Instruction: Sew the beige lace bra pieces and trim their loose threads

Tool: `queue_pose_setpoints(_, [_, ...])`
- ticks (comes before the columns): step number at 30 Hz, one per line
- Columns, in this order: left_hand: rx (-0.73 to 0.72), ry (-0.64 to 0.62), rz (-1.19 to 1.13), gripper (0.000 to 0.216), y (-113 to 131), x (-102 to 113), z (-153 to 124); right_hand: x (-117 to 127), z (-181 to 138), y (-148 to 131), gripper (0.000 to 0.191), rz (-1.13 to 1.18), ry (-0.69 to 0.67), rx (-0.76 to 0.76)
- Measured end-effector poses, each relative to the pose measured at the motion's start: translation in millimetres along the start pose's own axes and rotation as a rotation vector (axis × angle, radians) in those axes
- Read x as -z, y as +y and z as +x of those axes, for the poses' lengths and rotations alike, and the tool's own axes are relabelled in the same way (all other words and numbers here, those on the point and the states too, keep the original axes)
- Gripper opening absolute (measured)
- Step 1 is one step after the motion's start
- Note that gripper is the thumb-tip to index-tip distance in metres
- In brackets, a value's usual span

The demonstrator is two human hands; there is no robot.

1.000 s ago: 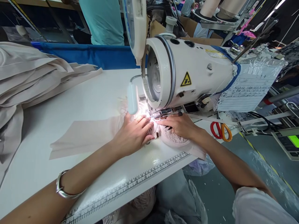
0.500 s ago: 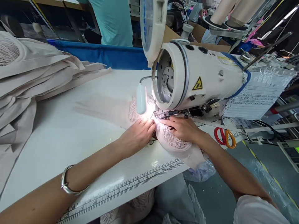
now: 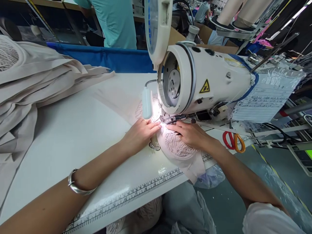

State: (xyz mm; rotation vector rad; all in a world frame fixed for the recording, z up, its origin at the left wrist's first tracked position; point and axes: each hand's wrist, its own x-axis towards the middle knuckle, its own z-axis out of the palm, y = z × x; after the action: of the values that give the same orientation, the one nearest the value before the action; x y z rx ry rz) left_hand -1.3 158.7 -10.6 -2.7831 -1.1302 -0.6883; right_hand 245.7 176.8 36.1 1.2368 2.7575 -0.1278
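Under the lit needle area of a white sewing machine lies a pale pink bra with lace-like cups. My left hand is closed at the fabric edge just left of the presser foot, thumb and forefinger pressed together on it. On the right, my right hand rests over the near cup with its fingers stretched out flat toward the foot. Glare hides the stitching point. The far cup and a thin band spread out behind my left hand.
A small lamp hangs beside the needle. Scissors with red and orange handles lie right of my right wrist. Stacked bra pieces cover the table's left side. A printed ruler runs along its front edge. A co-worker stands beyond.
The bra has shifted a little, its near cup moving left and its far band changing position. My left hand has slid slightly left and away, uncovering a metal loop on the table.
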Motion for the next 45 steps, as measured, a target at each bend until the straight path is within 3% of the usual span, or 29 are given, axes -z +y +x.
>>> queue_pose_setpoints(4, [0.018,0.008,-0.049,0.045,-2,1,1,-1,-1,0,0.051,0.063,0.03,-0.008])
queue_pose_setpoints(8, [0.032,0.008,-0.064,0.047,-5,-1,0,0,0,-1,0.025,0.145,0.042,-0.035])
queue_pose_setpoints(12, [0.049,-0.003,-0.073,0.052,-9,-4,-2,-3,6,-2,0.01,0.197,0.065,-0.166])
queue_pose_setpoints(17, [0.052,0.042,0.025,0.043,1,0,2,-13,14,-1,0.023,0.162,0.13,-0.303])
queue_pose_setpoints(22, [0.118,-0.042,0.141,0.03,44,5,7,-15,18,-3,0.024,0.163,0.183,-0.299])
queue_pose_setpoints(26, [0.142,-0.09,0.238,0.047,65,-2,3,-21,20,-3,0.023,0.151,0.236,-0.324])
queue_pose_setpoints(29, [0.135,-0.081,0.236,0.045,65,-10,0,-28,19,1,0.022,0.112,0.271,-0.291])
queue_pose_setpoints(32, [0.098,-0.048,0.178,0.045,60,-16,-2,-31,14,7,0.022,0.137,0.29,-0.151])
queue_pose_setpoints(36, [0.077,-0.026,0.132,0.043,57,-17,-3,-31,8,12,0.049,0.148,0.278,0.018])
queue_pose_setpoints(39, [0.06,-0.031,0.177,0.04,56,-15,-2,-29,5,13,0.06,0.12,0.253,0.044])
queue_pose_setpoints(45, [0.015,-0.043,0.204,0.038,51,-12,-1,-27,5,10,0.062,0.099,0.236,0.051])
